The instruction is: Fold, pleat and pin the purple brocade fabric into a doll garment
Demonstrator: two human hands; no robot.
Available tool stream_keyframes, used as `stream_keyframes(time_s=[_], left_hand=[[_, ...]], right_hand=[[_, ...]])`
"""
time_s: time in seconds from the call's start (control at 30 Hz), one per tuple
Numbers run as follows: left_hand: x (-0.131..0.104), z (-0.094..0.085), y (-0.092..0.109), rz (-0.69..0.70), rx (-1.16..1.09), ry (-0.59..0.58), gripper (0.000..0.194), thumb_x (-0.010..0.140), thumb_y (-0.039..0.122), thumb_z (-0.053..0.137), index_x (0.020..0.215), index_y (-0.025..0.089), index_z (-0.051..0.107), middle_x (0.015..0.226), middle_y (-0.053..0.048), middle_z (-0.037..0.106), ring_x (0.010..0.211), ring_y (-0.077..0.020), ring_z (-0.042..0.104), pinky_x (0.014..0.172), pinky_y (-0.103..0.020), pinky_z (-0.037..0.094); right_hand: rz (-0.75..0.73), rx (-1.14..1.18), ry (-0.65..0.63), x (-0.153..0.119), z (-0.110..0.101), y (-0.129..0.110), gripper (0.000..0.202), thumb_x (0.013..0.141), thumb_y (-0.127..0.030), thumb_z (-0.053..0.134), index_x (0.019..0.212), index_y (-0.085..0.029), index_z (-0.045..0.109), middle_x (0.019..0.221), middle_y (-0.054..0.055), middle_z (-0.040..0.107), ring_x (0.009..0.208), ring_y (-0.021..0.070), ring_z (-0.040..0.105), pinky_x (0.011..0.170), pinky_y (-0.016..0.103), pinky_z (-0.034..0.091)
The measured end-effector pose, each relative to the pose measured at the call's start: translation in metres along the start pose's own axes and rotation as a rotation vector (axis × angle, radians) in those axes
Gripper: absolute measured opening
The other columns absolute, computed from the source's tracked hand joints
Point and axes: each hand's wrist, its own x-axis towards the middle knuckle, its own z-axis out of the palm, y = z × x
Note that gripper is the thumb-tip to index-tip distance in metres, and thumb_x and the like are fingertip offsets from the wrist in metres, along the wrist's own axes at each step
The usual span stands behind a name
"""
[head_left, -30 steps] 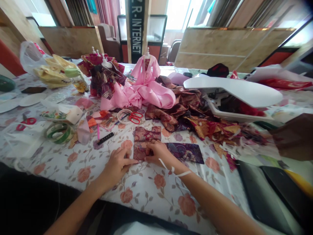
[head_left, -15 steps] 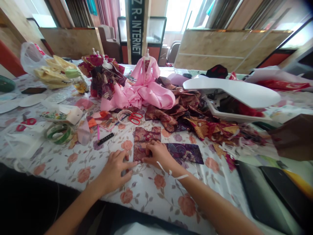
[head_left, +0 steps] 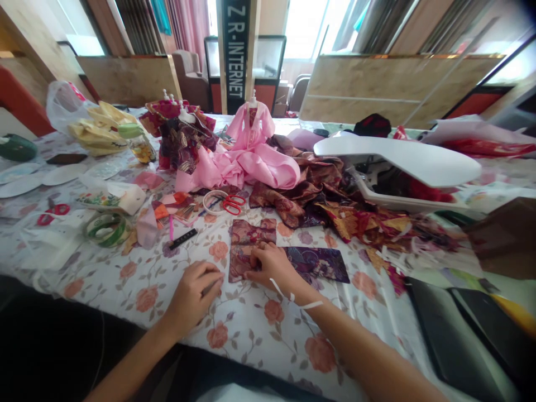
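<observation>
A reddish-brown brocade fabric piece lies flat on the flowered tablecloth. My right hand rests on its lower part, fingers curled and pinched down on the cloth; a thin white strip circles that wrist. From beneath this hand a dark purple patterned fabric strip runs out to the right. Left of the brocade, and apart from it, is my left hand. Its fingers are drawn together, and whatever may be between thumb and forefinger is too small to see.
Beyond the hands lie red-handled scissors, a white ring, a black bar and green tape rolls. Farther back stand a pink-dressed doll form, heaped brocade and a white lidded box. Black folders lie right.
My left hand has drawn back slightly to the left, away from the brocade's edge, and its spread fingers have come together. My right hand keeps its place on the fabric.
</observation>
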Motion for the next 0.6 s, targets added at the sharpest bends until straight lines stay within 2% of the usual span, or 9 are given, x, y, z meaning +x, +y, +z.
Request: stream_keyframes(time_s=[0.07, 0.17, 0.23, 0.33, 0.4, 0.6], left_hand=[[0.006, 0.005, 0.002, -0.215, -0.19, 0.055, 0.025, 0.088, 0.026, 0.049, 0.107, 0.019, 0.064, 0.101, -0.008, 0.064, 0.093, -0.0203, 0.06, 0.085, -0.035, 0.047], [0.02, 0.013, 0.006, -0.431, -0.381, -0.009, 0.035, 0.082, 0.026, 0.054, 0.117, 0.021, 0.055, 0.104, -0.007, 0.064, 0.082, -0.0182, 0.064, 0.07, -0.03, 0.051], [0.03, 0.017, 0.008, -0.457, -0.466, -0.08, 0.036, 0.079, 0.026, 0.056, 0.114, 0.02, 0.055, 0.099, -0.005, 0.064, 0.075, -0.017, 0.064, 0.064, -0.027, 0.05], [0.04, 0.023, 0.008, -0.445, -0.558, -0.143, 0.028, 0.078, 0.025, 0.057, 0.105, 0.018, 0.059, 0.079, -0.001, 0.064, 0.068, -0.0164, 0.064, 0.062, -0.026, 0.048], [0.044, 0.026, 0.007, -0.444, -0.563, -0.126, 0.024, 0.077, 0.027, 0.057, 0.099, 0.017, 0.061, 0.072, -0.001, 0.064, 0.067, -0.0166, 0.063, 0.063, -0.026, 0.047], [0.047, 0.03, 0.007, -0.432, -0.385, -0.097, 0.019, 0.075, 0.026, 0.058, 0.088, 0.016, 0.069, 0.074, -0.003, 0.07, 0.064, -0.0181, 0.063, 0.066, -0.029, 0.048]], right_hand=[[-0.011, -0.005, 0.016, 0.0, 0.002, 0.002, 0.025, 0.066, -0.037, 0.075, 0.075, -0.017, 0.063, 0.087, 0.005, 0.058, 0.086, 0.0211, 0.049, 0.072, 0.029, 0.031], [-0.026, -0.003, 0.024, 0.0, 0.005, 0.004, 0.025, 0.067, -0.037, 0.075, 0.077, -0.018, 0.064, 0.086, 0.005, 0.058, 0.087, 0.0215, 0.05, 0.072, 0.029, 0.032], [-0.026, 0.012, 0.024, -0.001, 0.006, 0.006, 0.023, 0.067, -0.035, 0.076, 0.077, -0.018, 0.064, 0.087, 0.005, 0.059, 0.089, 0.0217, 0.05, 0.074, 0.03, 0.032], [-0.033, 0.031, 0.041, -0.002, 0.009, 0.008, 0.02, 0.067, -0.033, 0.076, 0.075, -0.018, 0.064, 0.089, 0.005, 0.059, 0.091, 0.0224, 0.051, 0.075, 0.031, 0.032], [-0.045, 0.035, 0.055, -0.003, 0.011, 0.009, 0.021, 0.066, -0.033, 0.077, 0.076, -0.018, 0.064, 0.09, 0.005, 0.059, 0.092, 0.0232, 0.051, 0.075, 0.031, 0.032], [-0.052, 0.054, 0.059, -0.002, 0.012, 0.012, 0.02, 0.067, -0.033, 0.077, 0.075, -0.019, 0.065, 0.089, 0.006, 0.06, 0.091, 0.024, 0.051, 0.075, 0.033, 0.032]])
